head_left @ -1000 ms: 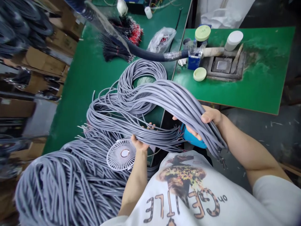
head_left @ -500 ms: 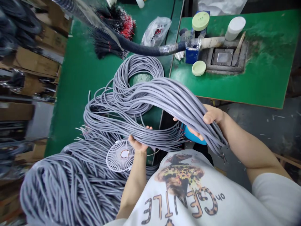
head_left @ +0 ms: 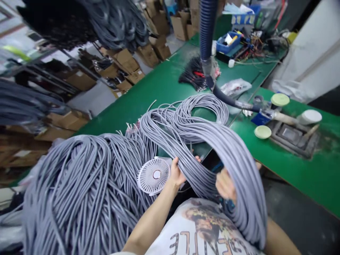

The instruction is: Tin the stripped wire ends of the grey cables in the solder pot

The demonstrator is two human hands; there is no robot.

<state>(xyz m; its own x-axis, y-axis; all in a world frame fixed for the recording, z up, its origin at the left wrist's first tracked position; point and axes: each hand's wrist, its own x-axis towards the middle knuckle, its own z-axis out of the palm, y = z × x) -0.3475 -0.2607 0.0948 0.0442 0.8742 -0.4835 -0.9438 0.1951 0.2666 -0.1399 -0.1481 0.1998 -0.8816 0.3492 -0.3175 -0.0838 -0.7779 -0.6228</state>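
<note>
A long bundle of grey cables [head_left: 209, 124] runs from the loops on the green table and bends over toward my body. My left hand [head_left: 179, 174] is closed round the lower stretch of the bundle, thumb on the near side and fingertips showing beyond it. My right hand [head_left: 225, 186] has its fingers curled at the inner side of the upper stretch, which arches across that hand and hangs down by my shirt. The bundle covers much of this hand. A white round fan [head_left: 154, 175] stands just left of my left hand.
A big heap of grey cables [head_left: 79, 184] lies at the left. A dark hose [head_left: 207, 32] hangs over the green table [head_left: 148, 92]. On the right are a soldering pot [head_left: 292, 136] and a pale green lid [head_left: 262, 132]. Shelves with cardboard boxes stand behind.
The view has swung left and tilted up. My right hand has carried its end of the bundle downward and closer to my body, into a steeper arch. My left hand still holds the lower stretch.
</note>
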